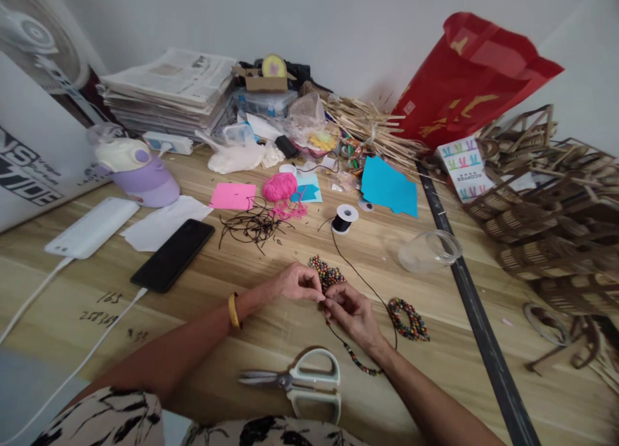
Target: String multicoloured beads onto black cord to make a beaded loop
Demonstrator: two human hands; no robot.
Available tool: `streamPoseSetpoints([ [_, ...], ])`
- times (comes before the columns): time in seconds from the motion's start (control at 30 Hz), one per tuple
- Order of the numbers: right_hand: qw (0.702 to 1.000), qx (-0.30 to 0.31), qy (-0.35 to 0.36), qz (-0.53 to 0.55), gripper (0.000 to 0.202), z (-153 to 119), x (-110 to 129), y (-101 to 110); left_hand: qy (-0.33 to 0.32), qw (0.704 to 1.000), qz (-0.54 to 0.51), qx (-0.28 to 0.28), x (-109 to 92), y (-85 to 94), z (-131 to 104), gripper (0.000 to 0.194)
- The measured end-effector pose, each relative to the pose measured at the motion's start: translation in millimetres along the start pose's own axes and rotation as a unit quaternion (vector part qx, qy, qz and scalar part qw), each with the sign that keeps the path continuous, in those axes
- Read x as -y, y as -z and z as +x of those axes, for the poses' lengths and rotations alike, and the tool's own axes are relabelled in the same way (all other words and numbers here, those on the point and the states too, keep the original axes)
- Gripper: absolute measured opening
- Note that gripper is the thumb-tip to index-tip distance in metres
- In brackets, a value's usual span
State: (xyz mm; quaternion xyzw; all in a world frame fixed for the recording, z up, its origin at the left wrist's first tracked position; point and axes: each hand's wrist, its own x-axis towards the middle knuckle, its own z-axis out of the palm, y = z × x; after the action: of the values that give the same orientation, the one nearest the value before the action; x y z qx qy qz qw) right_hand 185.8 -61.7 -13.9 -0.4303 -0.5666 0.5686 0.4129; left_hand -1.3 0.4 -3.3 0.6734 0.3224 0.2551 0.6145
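Note:
My left hand [300, 283] and my right hand [356, 314] meet fingertip to fingertip in front of a pile of small multicoloured beads [331, 274]. The right thumb and finger pinch a thin black cord; below them hangs its strung part, a row of beads [360, 363]. My left fingers are pinched too, but what is between them is too small to make out. From a white spool of black cord [345, 219], the line runs down past my right wrist. Finished-looking coils of strung beads [409, 319] lie right of that hand. Scissors [302, 380] rest nearer my body.
A glass jar [428, 251] lies on its side at the right. Cut black cord pieces [254, 227], pink yarn [280, 187] and a phone [173, 256] are on the left. Woven brown pieces [556, 227] crowd the right edge; a red bag [476, 78] leans behind.

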Motion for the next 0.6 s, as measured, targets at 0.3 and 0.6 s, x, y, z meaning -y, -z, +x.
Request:
streamPoseSetpoints([
  [0.3,0.994,0.002,0.03,-0.105,0.022,-0.3,-4.0,4.5,-0.012,0.998,0.062,0.003,4.3,4.7,0.8,0.022],
  [0.6,0.971,-0.009,0.133,-0.201,0.015,-1.3,2.5,0.8,-0.001,0.997,0.083,0.009,-4.3,3.4,-1.5,0.019],
])
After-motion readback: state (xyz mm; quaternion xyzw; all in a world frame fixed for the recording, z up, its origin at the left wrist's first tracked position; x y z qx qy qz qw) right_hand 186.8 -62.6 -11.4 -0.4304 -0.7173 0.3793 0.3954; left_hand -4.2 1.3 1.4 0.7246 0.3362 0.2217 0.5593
